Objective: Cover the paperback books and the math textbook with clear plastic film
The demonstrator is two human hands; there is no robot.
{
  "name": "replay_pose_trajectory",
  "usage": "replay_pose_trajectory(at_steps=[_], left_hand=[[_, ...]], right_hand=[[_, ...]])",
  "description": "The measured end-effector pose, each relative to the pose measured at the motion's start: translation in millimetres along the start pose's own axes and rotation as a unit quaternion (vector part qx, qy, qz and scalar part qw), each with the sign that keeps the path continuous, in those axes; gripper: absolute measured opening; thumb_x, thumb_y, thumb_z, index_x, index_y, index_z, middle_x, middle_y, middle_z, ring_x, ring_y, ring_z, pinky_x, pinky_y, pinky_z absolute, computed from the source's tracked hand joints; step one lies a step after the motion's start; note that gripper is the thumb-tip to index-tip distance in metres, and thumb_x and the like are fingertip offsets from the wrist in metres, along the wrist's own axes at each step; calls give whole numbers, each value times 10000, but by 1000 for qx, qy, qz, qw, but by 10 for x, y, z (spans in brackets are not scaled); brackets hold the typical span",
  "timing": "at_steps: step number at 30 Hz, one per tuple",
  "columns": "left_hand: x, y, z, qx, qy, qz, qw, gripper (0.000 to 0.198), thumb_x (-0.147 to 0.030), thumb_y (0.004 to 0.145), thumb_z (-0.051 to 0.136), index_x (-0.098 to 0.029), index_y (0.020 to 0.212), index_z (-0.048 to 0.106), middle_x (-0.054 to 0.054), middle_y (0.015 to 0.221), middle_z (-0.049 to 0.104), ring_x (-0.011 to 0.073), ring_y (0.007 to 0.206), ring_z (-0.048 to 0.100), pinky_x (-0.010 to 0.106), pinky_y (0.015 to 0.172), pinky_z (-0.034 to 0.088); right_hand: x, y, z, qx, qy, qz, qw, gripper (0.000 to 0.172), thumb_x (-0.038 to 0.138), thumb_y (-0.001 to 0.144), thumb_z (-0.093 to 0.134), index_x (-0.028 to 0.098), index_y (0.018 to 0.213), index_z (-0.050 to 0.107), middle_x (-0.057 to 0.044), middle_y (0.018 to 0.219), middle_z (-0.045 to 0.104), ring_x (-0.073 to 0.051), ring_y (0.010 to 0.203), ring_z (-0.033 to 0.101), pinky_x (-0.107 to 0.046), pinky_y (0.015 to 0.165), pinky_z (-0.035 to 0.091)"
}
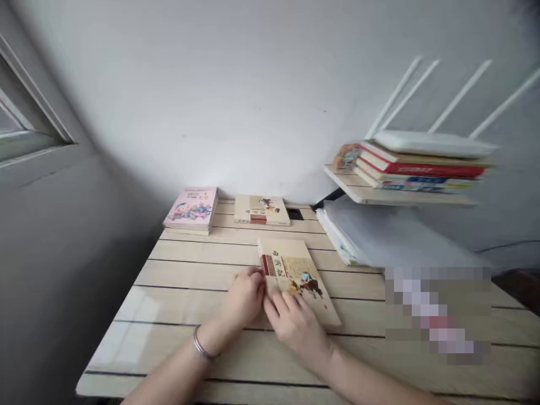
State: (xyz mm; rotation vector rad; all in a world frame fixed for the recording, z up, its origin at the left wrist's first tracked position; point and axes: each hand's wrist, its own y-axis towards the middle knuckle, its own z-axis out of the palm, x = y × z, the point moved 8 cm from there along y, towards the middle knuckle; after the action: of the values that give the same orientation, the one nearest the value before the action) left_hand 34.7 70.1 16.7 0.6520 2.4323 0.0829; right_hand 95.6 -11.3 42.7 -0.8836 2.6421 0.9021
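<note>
A cream-coloured book (301, 264) with a dark red spine strip, Chinese lettering and a picture of figures with an animal lies closed on the slatted table (177, 301). My left hand (245, 295) is closed at the book's left edge, its fingers curled in against the spine. My right hand (297, 323) reaches over the near edge, with bent fingers pressed together on the lower cover. Both thumbs are hard to make out. A silver bangle (203, 346) circles my left wrist.
Toward the back lie a pink book stack (192, 208) and another cream book (264, 210). On the right, a raised shelf (367, 194) bears several books (422, 169) and a white router (434, 143). Papers (379, 230) lie beneath; a blurred-out patch (439, 315) hides something nearer.
</note>
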Motion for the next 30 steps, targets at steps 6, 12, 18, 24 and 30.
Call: replay_pose_trajectory(at_steps=[6,12,18,24,30], left_hand=[[-1,-14,-58,1,77,-16,997,332,-157,878,408,-159,1181,541,109,1248,550,226,1187,487,386,991,392],[35,-62,59,72,162,-63,982,496,-381,931,353,-138,1355,436,117,1467,374,290,1371,275,477,1101,248],[5,-84,97,97,198,-53,974,598,-481,937,257,-132,1406,380,107,1506,298,324,1391,217,534,1103,216],[-15,-93,106,102,210,-56,971,615,-477,938,245,-119,1431,330,114,1519,257,343,1394,196,553,1101,219],[6,-121,140,118,206,-53,970,683,-536,928,213,-98,1451,254,111,1521,204,303,1409,161,531,1126,176]], right_hand=[[-383,-77,4,55,261,81,960,313,332,855,544,189,1132,580,-99,1086,646,-243,1020,568,-391,864,485],[-1533,-472,518,85,354,428,827,336,330,797,586,163,1088,576,-144,1131,610,-247,913,626,-426,822,516],[-1566,-648,985,176,584,529,590,213,242,762,653,161,956,624,-97,982,710,-187,842,677,-268,696,548],[-1528,-620,992,219,614,576,494,210,291,733,716,136,862,659,-103,877,738,-186,734,690,-261,597,562],[-1515,-486,941,186,639,562,491,186,245,742,689,123,880,664,-113,906,739,-208,748,700,-290,636,572]])
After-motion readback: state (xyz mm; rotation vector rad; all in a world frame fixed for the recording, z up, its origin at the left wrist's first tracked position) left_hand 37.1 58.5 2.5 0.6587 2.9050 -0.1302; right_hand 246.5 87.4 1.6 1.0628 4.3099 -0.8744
